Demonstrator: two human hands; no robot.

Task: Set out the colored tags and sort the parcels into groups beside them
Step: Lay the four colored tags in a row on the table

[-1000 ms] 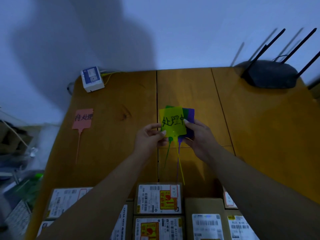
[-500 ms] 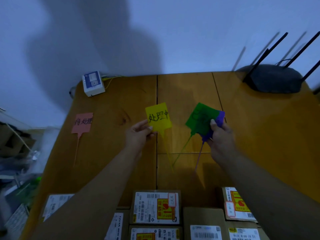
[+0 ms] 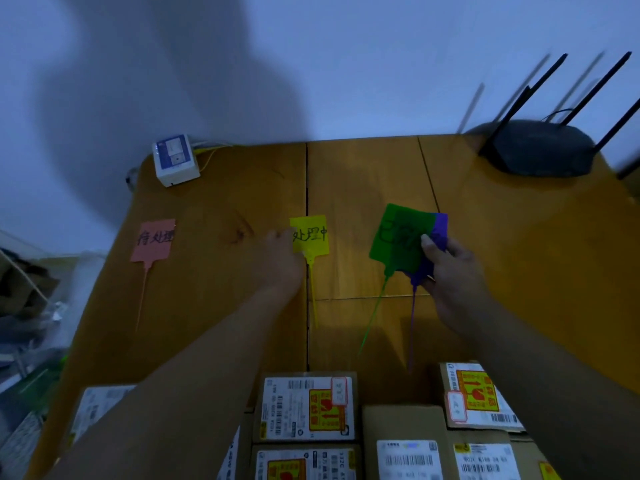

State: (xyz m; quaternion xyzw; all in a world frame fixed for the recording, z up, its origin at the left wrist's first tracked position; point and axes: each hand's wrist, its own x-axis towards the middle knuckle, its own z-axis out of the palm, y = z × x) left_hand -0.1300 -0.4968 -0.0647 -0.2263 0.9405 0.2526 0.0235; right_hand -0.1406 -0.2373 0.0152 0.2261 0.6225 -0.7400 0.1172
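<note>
A pink tag (image 3: 154, 239) with handwriting lies flat at the left of the wooden table (image 3: 363, 174). My left hand (image 3: 282, 259) pinches the left edge of a yellow tag (image 3: 311, 235), which rests on the table at the middle seam. My right hand (image 3: 450, 271) holds a green tag (image 3: 398, 237) stacked over a purple tag (image 3: 440, 226), just above the table right of centre, their thin tails hanging toward me. Several cardboard parcels with labels, such as one (image 3: 308, 407) and another (image 3: 474, 396), sit packed along the near edge.
A small white box (image 3: 175, 161) with yellow wires stands at the back left corner. A dark router (image 3: 540, 150) with antennas occupies the back right. The wall runs right behind the table. Clutter lies off the table's left edge.
My hands split the stack: the left carried the yellow tag left and down onto the table, the right moved right with the green and purple tags.
</note>
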